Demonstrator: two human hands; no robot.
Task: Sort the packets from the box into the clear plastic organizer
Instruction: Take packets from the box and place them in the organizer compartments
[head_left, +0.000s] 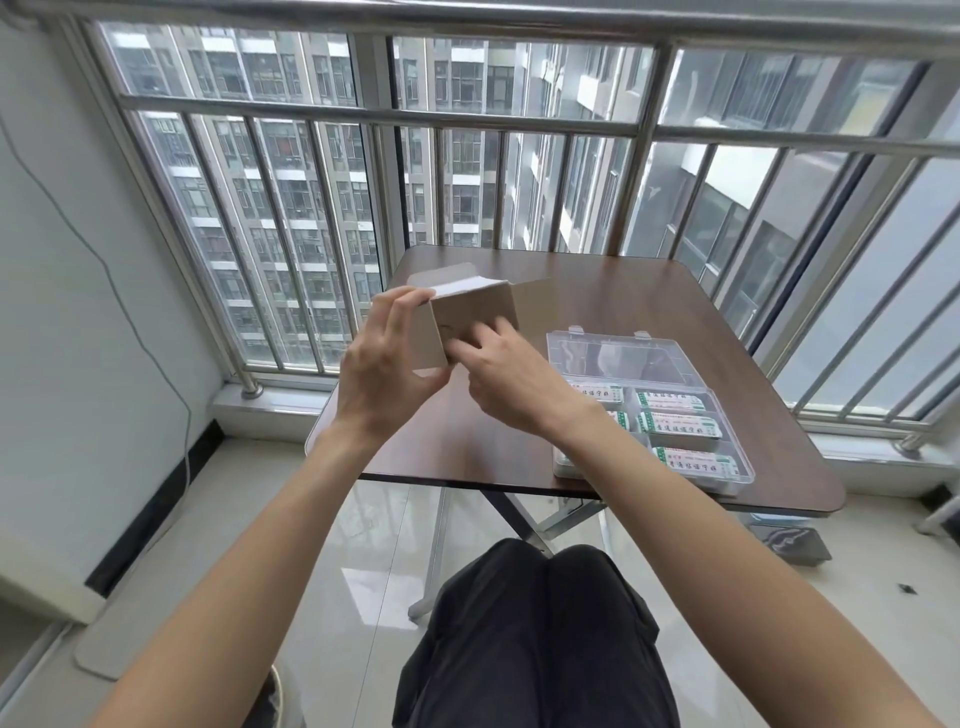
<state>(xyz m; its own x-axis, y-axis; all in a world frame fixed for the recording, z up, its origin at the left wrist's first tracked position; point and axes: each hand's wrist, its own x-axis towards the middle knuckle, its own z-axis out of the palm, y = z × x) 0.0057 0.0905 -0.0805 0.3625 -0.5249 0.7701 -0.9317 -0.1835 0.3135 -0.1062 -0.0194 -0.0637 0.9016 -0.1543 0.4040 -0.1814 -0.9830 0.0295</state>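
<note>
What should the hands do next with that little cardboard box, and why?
Probably reach into the box and draw out a packet. Both the left hand and the right hand hold it above the table, its flaps are open, and white edges show at the top. The clear organizer lies open beside it, already holding some packets.

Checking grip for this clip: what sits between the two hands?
In the head view, the open cardboard box, held above the table between left hand and right hand.
</note>
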